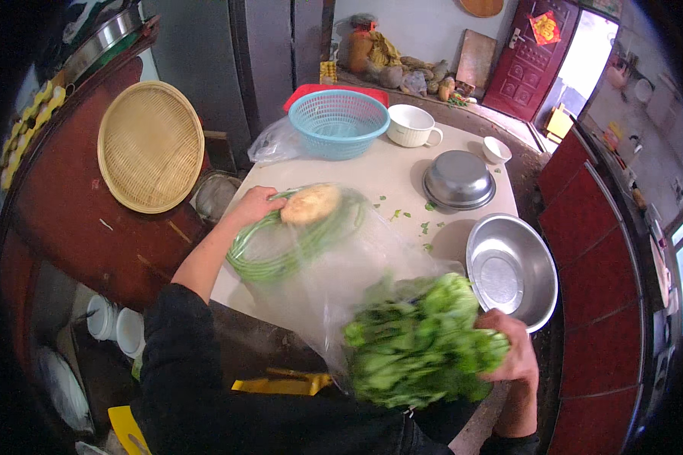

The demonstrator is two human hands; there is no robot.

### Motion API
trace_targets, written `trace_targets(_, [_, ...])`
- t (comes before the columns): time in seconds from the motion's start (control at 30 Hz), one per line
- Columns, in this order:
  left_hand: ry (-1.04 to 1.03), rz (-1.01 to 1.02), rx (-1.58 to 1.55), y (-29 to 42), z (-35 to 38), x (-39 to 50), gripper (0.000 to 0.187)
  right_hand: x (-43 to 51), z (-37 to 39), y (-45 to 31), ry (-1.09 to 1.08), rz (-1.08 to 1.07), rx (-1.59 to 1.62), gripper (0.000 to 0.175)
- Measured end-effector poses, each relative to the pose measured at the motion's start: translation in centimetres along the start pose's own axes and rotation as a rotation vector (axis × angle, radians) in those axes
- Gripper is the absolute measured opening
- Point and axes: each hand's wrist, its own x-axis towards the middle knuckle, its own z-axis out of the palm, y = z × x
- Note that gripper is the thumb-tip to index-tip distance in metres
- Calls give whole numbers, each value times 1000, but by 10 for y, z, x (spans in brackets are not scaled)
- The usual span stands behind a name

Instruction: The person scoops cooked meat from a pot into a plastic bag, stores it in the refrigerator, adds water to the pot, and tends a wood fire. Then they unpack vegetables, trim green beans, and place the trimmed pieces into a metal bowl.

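Observation:
My right hand [509, 344] grips a bunch of leafy greens [421, 341] by its stem end, low over the near right edge of the table [461, 136]. A clear plastic bag [341, 267] stretches from the table's left side toward the greens; whether the leaves are partly inside it I cannot tell. My left hand [257, 205] is at the bag's far left end, fingertips against a coil of long green beans [267, 256] and a pale tan root vegetable or tuber [311, 203]. Whether it pinches the bag or the beans is unclear.
A blue plastic colander [338, 125], a white mug [411, 126] and a small white bowl [497, 151] stand at the table's far side. An upturned metal bowl [459, 179] and an upright metal basin [509, 270] are on the right. Leaf scraps [425, 227] lie between. A woven round tray [151, 147] leans left.

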Motion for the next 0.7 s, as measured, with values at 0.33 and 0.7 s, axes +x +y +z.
trace_targets(0.33, [645,271,119,25,-18,-38,29,18,-32,27,1059,-22,330,41])
trace_targets(0.7, [-102,815,-29,181,78,-216,14,218,98,40,880,-16,-202,65])
